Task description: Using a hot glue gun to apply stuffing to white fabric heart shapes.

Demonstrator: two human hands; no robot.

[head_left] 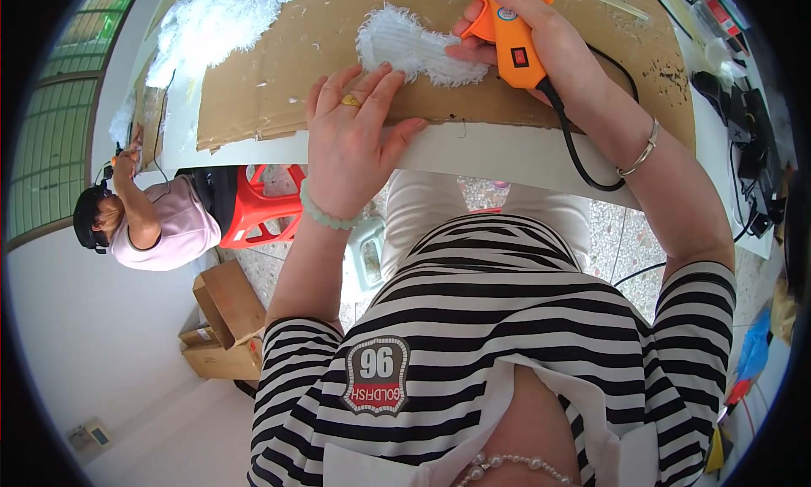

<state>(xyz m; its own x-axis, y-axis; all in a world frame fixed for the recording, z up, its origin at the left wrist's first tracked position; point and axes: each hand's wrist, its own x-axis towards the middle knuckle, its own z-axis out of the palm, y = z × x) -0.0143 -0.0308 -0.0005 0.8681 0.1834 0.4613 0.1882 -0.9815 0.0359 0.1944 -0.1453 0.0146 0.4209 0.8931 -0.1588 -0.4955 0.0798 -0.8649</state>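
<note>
Cardboard (279,81) as my landmark, flat on table (498,153). My right hand (541,43) wrapped tight round orange glue gun (507,18) above cardboard's middle, fingertips on white fluffy strip (405,46). My left hand (351,132) open, fingers spread, pressing cardboard's near edge just beside strip, holding nothing. Fluff pile (215,18) at cardboard's far left corner.

A white table (498,153) carries a big sheet of brown cardboard (287,73) that covers most of its top. On the cardboard, near its front edge, lies a fluffy white piece (414,48). At the cardboard's far left corner sits a heap of white fluff (211,18). Right of the cardboard, dark gadgets and cables (748,124) clutter the table's edge.
</note>
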